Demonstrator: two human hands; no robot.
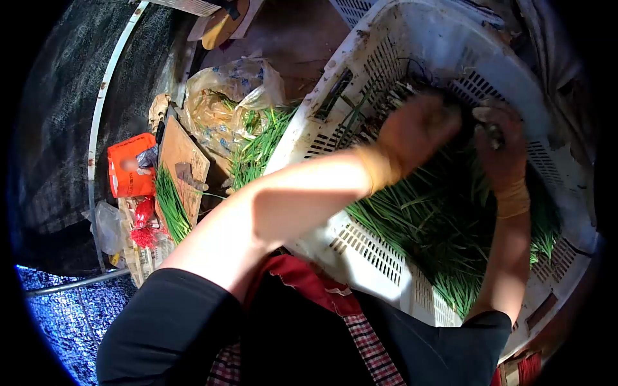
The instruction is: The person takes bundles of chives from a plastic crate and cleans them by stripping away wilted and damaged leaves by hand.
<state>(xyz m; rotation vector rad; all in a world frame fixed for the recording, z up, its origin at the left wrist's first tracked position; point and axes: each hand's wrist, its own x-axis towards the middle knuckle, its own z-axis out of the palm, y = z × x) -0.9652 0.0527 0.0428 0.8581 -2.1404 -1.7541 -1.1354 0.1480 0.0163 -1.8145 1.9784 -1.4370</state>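
While many greens (438, 225) remain in crate (444, 42), fingers of left hand (418, 128) and right hand (502, 141) curl; hold unclear.

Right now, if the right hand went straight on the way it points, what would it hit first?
Going by its forearm, the right hand would probably meet the crate first, at its slotted far wall, though depth is unclear in this single view.

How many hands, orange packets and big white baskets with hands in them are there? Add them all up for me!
Hands (left hand, right hand): 2
Orange packet: 1
Big white basket: 1
Total: 4
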